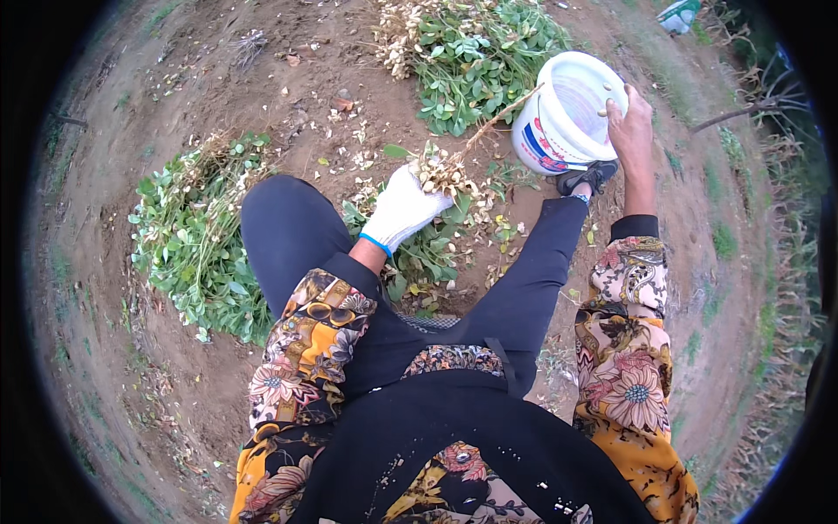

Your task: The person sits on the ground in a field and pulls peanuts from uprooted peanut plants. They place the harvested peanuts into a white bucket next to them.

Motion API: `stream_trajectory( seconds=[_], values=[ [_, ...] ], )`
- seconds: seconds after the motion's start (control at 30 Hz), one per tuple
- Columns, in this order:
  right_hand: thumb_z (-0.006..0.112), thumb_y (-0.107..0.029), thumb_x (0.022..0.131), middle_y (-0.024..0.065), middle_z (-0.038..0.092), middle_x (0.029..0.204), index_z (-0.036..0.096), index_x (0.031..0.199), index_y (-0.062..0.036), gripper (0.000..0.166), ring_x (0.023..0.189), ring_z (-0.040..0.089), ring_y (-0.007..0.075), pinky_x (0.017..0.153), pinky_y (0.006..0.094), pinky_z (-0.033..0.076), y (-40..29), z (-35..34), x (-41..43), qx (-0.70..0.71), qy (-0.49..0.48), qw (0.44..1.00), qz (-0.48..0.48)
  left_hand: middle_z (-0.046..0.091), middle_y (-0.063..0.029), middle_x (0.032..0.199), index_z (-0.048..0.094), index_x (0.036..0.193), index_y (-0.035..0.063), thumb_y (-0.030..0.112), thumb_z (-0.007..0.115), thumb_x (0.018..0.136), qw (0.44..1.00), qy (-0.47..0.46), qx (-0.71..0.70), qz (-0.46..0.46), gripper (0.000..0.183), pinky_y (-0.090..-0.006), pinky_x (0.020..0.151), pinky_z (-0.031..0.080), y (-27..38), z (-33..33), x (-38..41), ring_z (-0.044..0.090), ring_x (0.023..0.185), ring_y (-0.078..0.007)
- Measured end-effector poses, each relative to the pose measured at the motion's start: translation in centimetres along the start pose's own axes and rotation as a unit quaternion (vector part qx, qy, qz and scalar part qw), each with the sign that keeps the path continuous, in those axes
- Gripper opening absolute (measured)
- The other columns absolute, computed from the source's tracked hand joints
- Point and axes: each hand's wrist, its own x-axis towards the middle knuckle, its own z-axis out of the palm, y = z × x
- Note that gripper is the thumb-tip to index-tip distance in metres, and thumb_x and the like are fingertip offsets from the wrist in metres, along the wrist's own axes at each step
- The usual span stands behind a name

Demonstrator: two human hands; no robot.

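Note:
My left hand (409, 203), in a white knit glove with a blue cuff edge, is closed around a bunch of peanut plants; its cluster of peanut pods (442, 175) and roots points up and right. Bare, my right hand (628, 124) is at the right rim of a white plastic bucket (546, 147), fingers over the opening. Two peanut pods (603, 112) show beside its fingertips, over the bucket's mouth; whether they are held or falling I cannot tell. Printing in red and blue covers the bucket's side.
A heap of peanut plants with pods (484, 65) lies behind the bucket, another heap (203, 242) left of my knee. Loose leaves and pods litter the soil between my legs. My shoe (592, 177) is beside the bucket's base. A green and white object (679, 16) lies far right.

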Motion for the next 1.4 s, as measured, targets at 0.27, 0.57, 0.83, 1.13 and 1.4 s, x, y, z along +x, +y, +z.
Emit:
stream_trajectory(
  seconds=[0.27,0.57,0.83,1.13,1.4],
  values=[
    [0.065,-0.009,0.084,0.0096,0.062,0.086,0.063,0.097,-0.0018,0.015,0.07,0.064,0.0181,0.064,0.0294,0.05,-16.3,-0.1,-14.2,0.309,-0.196,0.929,0.061,0.069,-0.0128,0.09,0.066,0.098,0.0067,0.029,0.068,0.076,0.999,-0.016,0.001,-0.04,0.032,-0.036,0.073,0.051,-3.9,2.1,0.3,0.067,0.081,-0.0258],
    [0.067,-0.018,0.082,0.0121,0.063,0.089,0.062,0.094,-0.0025,0.021,0.075,0.066,0.0241,0.068,0.0351,0.051,-15.3,2.3,-16.9,0.238,-0.265,0.926,0.122,0.066,-0.0136,0.076,0.063,0.094,0.004,0.032,0.065,0.071,0.996,-0.073,0.041,-0.045,0.036,-0.0356,0.064,0.05,-0.9,0.9,-1.1,0.063,0.067,-0.0237],
    [0.067,-0.017,0.082,0.0147,0.064,0.083,0.066,0.09,0.0001,0.019,0.07,0.063,0.0253,0.065,0.0347,0.049,-14.5,2.7,-20.0,0.291,-0.205,0.927,0.117,0.067,-0.018,0.084,0.065,0.097,0.0064,0.039,0.066,0.069,0.976,-0.161,0.087,-0.12,0.043,-0.0395,0.07,0.051,-2.6,1.2,-1.3,0.064,0.077,-0.032],
    [0.063,-0.017,0.079,0.0195,0.063,0.076,0.065,0.085,-0.0021,0.016,0.073,0.063,0.0366,0.064,0.0436,0.05,-12.8,2.5,-21.7,0.155,-0.283,0.946,0.028,0.066,-0.02,0.08,0.064,0.088,-0.007,0.049,0.073,0.061,0.955,-0.215,0.129,-0.16,0.063,-0.0364,0.064,0.049,-0.6,1.3,-2.5,0.063,0.071,-0.0264],
    [0.055,-0.009,0.085,0.0035,0.06,0.067,0.064,0.088,0.0017,0.014,0.052,0.059,0.0131,0.046,0.0242,0.047,-10.7,2.7,-23.7,0.563,-0.309,0.659,0.391,0.066,-0.0154,0.096,0.061,0.103,-0.006,0.039,0.078,0.067,0.956,-0.223,-0.034,-0.188,0.06,-0.0322,0.075,0.048,-0.8,2.1,-3.4,0.061,0.085,-0.0207]
  ],
)
